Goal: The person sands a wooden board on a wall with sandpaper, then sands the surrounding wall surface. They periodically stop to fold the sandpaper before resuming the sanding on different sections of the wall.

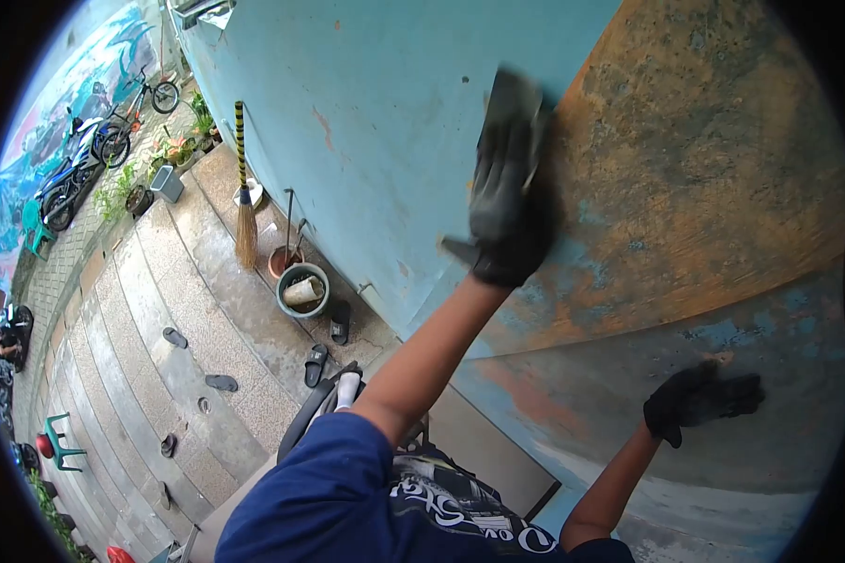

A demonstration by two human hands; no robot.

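Currently, the head view shows surface work at a wall (385, 122). The left hand (502, 197), gloved, holds a dark pad (514, 94) against it, fingers extended and pressed close together; blur obscures the thumb's position. Pad location: on the blue paint, just beside the brown patch (695, 169). The right hand (704, 399), also gloved, lies low over the grey band (610, 403), fingers extended, no object visible; I cannot tell whether its palm bears load. Step in hand, by judgement: rubbing the surface. The next move calls for a flat pad and even pressure.
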